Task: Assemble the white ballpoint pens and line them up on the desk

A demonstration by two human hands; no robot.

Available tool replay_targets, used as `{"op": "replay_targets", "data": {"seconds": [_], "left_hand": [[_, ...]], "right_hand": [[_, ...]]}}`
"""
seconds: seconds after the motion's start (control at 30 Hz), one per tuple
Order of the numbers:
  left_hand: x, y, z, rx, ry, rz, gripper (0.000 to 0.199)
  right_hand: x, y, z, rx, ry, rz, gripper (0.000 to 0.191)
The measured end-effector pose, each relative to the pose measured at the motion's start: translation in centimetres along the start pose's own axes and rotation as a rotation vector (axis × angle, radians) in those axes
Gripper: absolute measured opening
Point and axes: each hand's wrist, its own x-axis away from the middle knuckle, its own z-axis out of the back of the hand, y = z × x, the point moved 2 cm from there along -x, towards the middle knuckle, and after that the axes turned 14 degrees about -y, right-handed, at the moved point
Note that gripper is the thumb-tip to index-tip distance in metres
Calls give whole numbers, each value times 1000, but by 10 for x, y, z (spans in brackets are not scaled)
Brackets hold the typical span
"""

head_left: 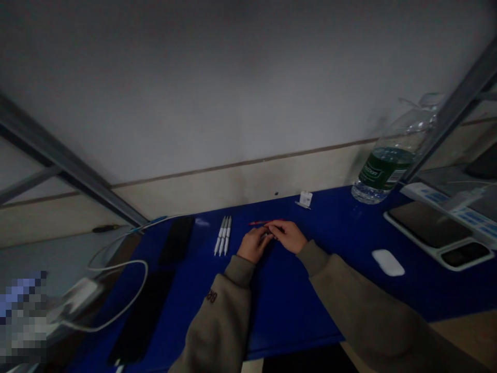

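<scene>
Holds left hand [251, 245] and right hand [289, 236] together at frame centre, with fingers bunched; cannot tell on what. Could roll red pen [256, 223], partly hidden just above in the frame, along the desk [295, 311] by brushing against it.

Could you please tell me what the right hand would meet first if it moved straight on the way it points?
Probably the left hand, which lies just ahead of the right hand; whether the two touch is unclear.
</scene>
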Motion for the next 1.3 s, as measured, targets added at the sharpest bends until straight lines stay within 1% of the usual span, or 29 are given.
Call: {"op": "replay_targets", "data": {"seconds": [0.13, 0.2, 0.27, 0.4, 0.53, 0.63, 0.73, 0.8, 0.87, 0.9, 0.97, 1.0, 1.03, 1.07, 1.13, 1.17, 1.2, 1.3], "left_hand": [[-1, -6, -2, -45, 40, 12, 30], [-1, -7, -3, -90, 43, 8, 28], [-1, -5, -3, -156, 24, 24, 29], [1, 1, -2, -278, -10, 119, 34], [5, 1, 0, -310, -20, 166, 36], [7, 0, 1, -280, 26, 175, 38], [7, 0, 3, -203, 80, 159, 38], [8, 2, 7, -135, 125, 168, 39], [9, 4, 12, -49, 190, 206, 42], [9, 6, 15, -3, 229, 229, 44], [11, 9, 21, 69, 306, 276, 48], [12, 10, 23, 88, 343, 299, 51], [12, 12, 24, 98, 372, 317, 53], [13, 13, 25, 100, 393, 331, 54], [13, 14, 26, 107, 398, 332, 54], [13, 14, 25, 116, 387, 323, 53], [13, 14, 24, 122, 370, 313, 52], [12, 12, 23, 113, 334, 293, 51]], "right_hand": [[1, -13, -4, 128, 40, 130, 37], [2, -18, -4, 143, 40, 173, 40], [2, -21, -6, 109, 24, 187, 44], [4, -24, -10, -51, -88, 162, 49], [6, -30, -15, -214, -212, 161, 53], [7, -37, -16, -281, -288, 194, 53], [11, -44, -14, -255, -331, 240, 54], [13, -47, -12, -225, -334, 245, 58], [13, -45, -9, -241, -296, 224, 63], [12, -43, -6, -264, -257, 206, 65], [10, -32, 2, -279, -129, 149, 65], [9, -25, 8, -242, -37, 99, 63], [8, -16, 16, -152, 92, 35, 61], [8, -7, 24, -9, 233, -32, 58], [9, 9, 40, 358, 417, -148, 49], [10, 16, 46, 509, 453, -208, 46], [10, 23, 52, 621, 458, -273, 44], [13, 36, 60, 807, 448, -447, 42]]}}
